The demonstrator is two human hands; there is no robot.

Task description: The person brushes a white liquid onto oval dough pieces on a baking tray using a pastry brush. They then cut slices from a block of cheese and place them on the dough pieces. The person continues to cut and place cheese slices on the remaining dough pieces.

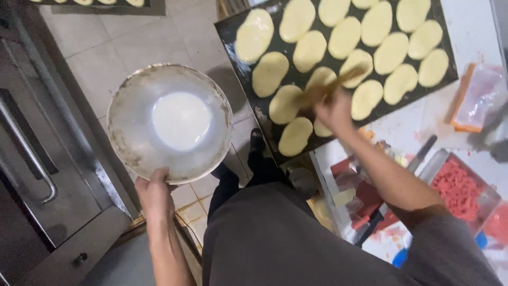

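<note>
Left hand (154, 195) grips round metal bowl (170, 121) of white liquid; right hand (333, 108) clasps wooden brush (329, 85) over pale oval dough pieces (296, 135) on dark tray (233, 33); light, even strokes look best.

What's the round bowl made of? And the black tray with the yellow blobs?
The bowl looks like metal: dull grey shine, worn, stained rim. The tray is probably dark metal or a non-stick sheet; its thin, flat, matte black surface leaves that open.

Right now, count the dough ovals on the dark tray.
19 dough ovals, all on the dark tray in staggered rows from far edge to near corner; one lies half hidden under the right hand, which may cover more.
</note>
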